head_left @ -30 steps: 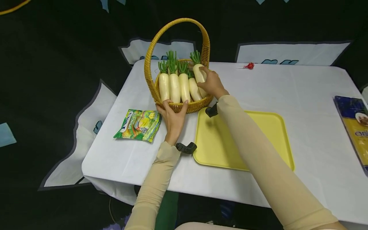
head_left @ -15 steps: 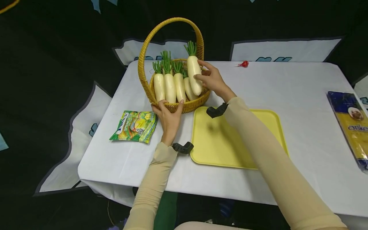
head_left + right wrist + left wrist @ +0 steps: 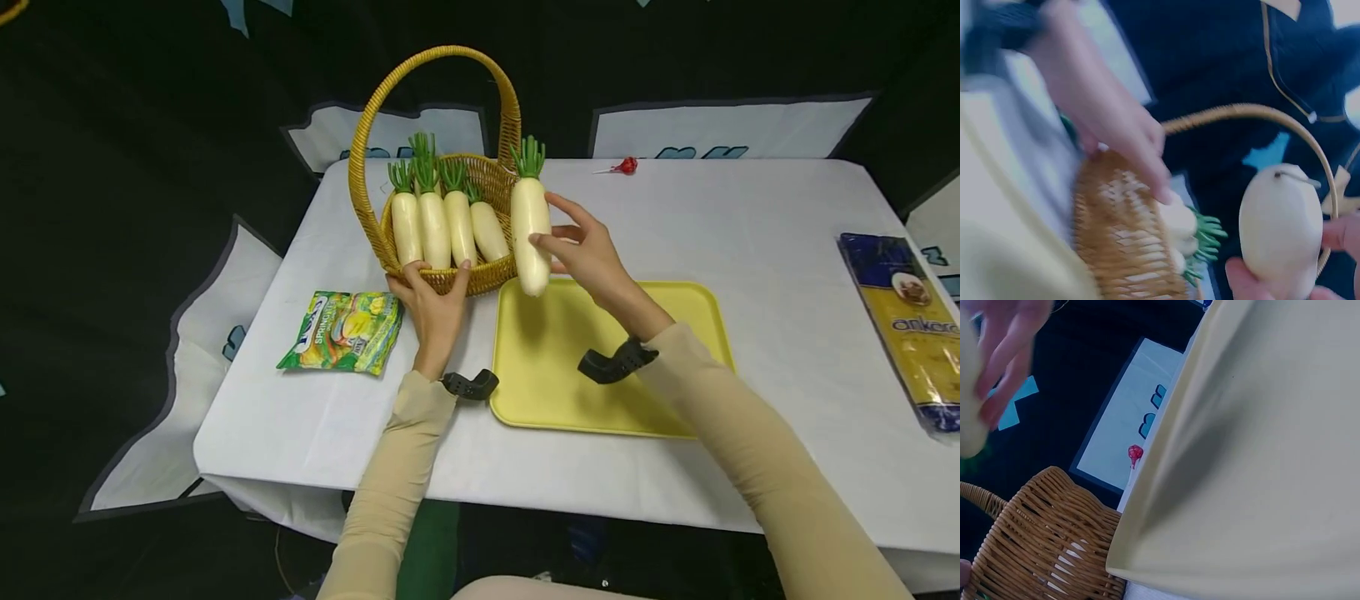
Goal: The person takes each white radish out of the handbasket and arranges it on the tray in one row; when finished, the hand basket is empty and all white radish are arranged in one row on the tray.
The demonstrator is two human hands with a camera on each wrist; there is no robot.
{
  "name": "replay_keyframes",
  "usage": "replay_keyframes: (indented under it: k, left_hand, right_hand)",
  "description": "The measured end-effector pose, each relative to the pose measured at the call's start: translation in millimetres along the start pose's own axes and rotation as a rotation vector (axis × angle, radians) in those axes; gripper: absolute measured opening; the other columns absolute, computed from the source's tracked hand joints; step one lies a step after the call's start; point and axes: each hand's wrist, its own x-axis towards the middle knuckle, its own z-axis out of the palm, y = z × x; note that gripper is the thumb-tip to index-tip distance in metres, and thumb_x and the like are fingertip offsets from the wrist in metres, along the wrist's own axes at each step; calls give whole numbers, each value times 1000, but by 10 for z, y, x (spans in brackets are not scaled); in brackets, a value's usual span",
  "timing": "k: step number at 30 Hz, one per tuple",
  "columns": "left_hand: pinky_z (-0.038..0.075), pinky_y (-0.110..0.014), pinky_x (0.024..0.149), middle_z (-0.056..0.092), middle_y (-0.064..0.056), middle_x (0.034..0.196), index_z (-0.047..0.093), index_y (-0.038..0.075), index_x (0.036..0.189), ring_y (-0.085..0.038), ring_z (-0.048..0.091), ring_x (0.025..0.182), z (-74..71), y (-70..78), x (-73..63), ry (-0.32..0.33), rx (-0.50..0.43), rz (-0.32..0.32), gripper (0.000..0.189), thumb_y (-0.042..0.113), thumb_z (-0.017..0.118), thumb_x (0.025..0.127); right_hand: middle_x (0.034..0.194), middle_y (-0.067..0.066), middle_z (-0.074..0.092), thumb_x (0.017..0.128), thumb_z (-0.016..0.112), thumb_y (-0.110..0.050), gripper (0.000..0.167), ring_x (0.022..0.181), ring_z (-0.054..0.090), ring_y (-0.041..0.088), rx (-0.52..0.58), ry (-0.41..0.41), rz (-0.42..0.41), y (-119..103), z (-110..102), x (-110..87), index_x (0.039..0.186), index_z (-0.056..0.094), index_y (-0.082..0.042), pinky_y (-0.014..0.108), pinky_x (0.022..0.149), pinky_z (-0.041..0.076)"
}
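My right hand (image 3: 592,255) grips a white radish (image 3: 529,229) with green leaf stubs on top, the thumb in front. The radish is upright beside the basket, overlapping the back edge of the yellow tray (image 3: 600,400) in the head view. In the right wrist view its rounded lower end (image 3: 1279,225) shows between the fingers. My left hand (image 3: 435,317) holds the front rim of the woven wicker basket (image 3: 491,275), fingers and thumb spread along it. Several more white radishes (image 3: 433,229) lean inside the basket, leaves up. The left wrist view shows the basket's side (image 3: 1047,540) against the tray.
A green and yellow packet (image 3: 343,332) lies left of the basket. At the table's back edge is a red lollipop (image 3: 626,166). A blue and yellow bag (image 3: 903,325) lies at the far right. The basket's tall arched handle (image 3: 442,52) rises above the radishes.
The right hand has lifted one radish up out of the basket, then brought it right and toward me. The left hand has stayed on the basket rim.
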Motion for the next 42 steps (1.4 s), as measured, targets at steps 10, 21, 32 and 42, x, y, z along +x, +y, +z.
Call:
replay_keyframes:
  k: [10, 21, 32, 42]
  left_hand:
    - [21, -51, 107, -11, -25, 146, 31, 13, 104, -39, 1, 138, -14, -22, 0, -9, 4, -1, 64, 61, 60, 74]
    - [21, -48, 108, -6, -24, 146, 32, 12, 105, -36, 6, 138, -11, 13, 26, -5, 5, 13, 62, 57, 62, 75]
    - [21, -49, 107, -7, -24, 145, 33, 11, 105, -37, 6, 137, 3, -2, 13, -3, -5, 17, 61, 56, 62, 76]
    - [23, -45, 107, -3, -22, 145, 33, 11, 104, -33, 11, 136, -4, 4, 12, -5, -5, 5, 61, 55, 63, 75]
  right_hand:
    - [114, 19, 53, 83, 63, -12, 66, 87, 60, 13, -11, 20, 95, 559, 193, -735, 140, 32, -24, 26, 69, 53]
    - [114, 17, 55, 82, 66, -23, 66, 92, 62, 20, -101, -53, 121, 899, 383, -913, 139, 32, -22, 30, 68, 53]
    - [113, 20, 52, 90, 57, -24, 52, 87, 62, 26, -232, -94, 7, 834, 451, -918, 137, 39, -13, 30, 64, 53]
    - [107, 18, 51, 86, 61, -18, 53, 69, 58, 17, -344, -117, -96, 877, 429, -893, 135, 42, -11, 23, 57, 49]
